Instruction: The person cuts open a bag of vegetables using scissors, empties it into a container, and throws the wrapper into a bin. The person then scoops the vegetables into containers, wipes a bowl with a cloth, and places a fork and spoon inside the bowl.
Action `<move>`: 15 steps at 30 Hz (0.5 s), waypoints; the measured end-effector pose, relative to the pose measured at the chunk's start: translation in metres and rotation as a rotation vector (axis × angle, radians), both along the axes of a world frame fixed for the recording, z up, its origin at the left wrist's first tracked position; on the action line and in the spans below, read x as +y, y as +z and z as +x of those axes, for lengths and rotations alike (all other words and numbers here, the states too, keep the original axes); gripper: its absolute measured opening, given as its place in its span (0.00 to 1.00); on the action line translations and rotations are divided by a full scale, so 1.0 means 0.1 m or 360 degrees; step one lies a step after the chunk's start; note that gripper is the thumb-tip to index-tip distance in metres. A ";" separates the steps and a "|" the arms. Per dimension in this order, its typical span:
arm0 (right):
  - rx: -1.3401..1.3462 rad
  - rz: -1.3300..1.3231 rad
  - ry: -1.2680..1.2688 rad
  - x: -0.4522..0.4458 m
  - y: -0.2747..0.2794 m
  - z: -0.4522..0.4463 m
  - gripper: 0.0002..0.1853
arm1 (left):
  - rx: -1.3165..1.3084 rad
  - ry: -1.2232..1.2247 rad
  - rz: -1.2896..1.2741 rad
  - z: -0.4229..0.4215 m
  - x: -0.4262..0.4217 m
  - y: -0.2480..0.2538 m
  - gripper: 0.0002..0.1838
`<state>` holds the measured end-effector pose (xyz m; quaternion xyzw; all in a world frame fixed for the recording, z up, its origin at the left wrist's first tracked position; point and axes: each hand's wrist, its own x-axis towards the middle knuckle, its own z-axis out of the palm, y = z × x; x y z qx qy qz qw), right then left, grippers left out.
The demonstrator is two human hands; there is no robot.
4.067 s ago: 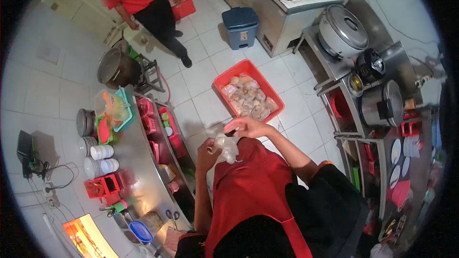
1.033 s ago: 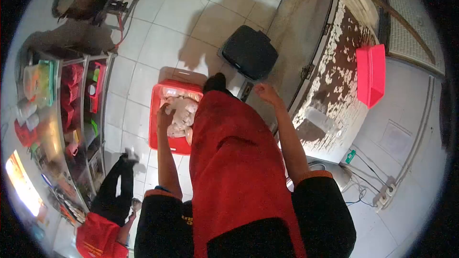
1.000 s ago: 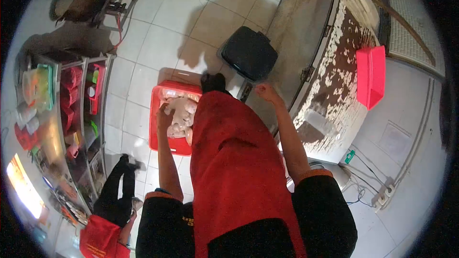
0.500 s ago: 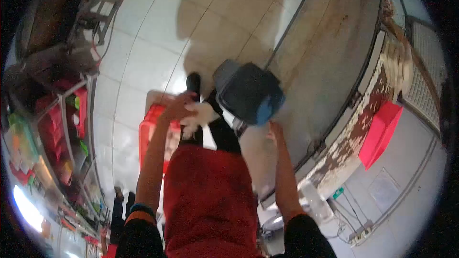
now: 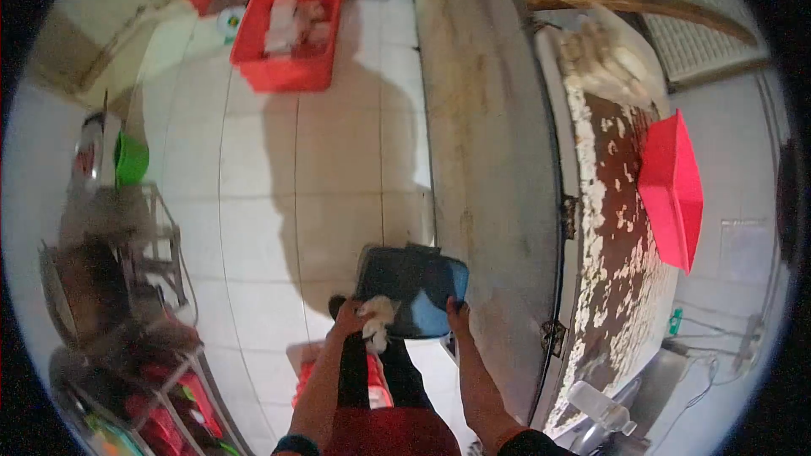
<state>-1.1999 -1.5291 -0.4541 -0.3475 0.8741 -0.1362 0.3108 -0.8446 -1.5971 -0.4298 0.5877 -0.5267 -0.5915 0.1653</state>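
In the head view, my left hand [image 5: 346, 319] is closed on a pale, limp lump [image 5: 379, 321] whose exact kind I cannot make out. The lump overlaps the left side of a dark, squarish tub [image 5: 404, 274] in front of my legs. At the tub's right edge, where its side looks blue, is my right hand [image 5: 457, 314], fingers bent against the rim. Whether my left fingers also touch the tub is hidden. By my left leg stands a red crate [image 5: 306, 378], partly covered by my forearm.
A red crate [image 5: 287, 76] with pale pieces stands on the tiled floor ahead. On my right runs a long chest with a worn, stained lid [image 5: 490, 160]. Beyond it are a pink-red basin [image 5: 673, 190] and a clear bottle [image 5: 601, 405]. A metal rack [image 5: 173, 388] stands left.
The view has swung, bringing the far red crate into sight. My right hand, apart from or just at the tub's edge before, is now on its rim. The pale lump stays in my left hand.
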 end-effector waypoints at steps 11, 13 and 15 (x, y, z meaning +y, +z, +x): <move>-0.0210 -0.0073 -0.0062 -0.37 0.21 0.56 0.35 | -0.0246 -0.0203 0.0333 0.48 -0.23 0.30 0.24; -0.0083 -0.0052 0.0208 -0.49 0.53 0.55 0.35 | -0.0064 0.0274 0.0099 0.46 0.01 0.18 0.30; 0.0226 -0.0130 0.0230 -0.42 0.56 0.60 0.39 | -0.0209 0.0273 -0.0262 0.56 0.38 -0.34 0.30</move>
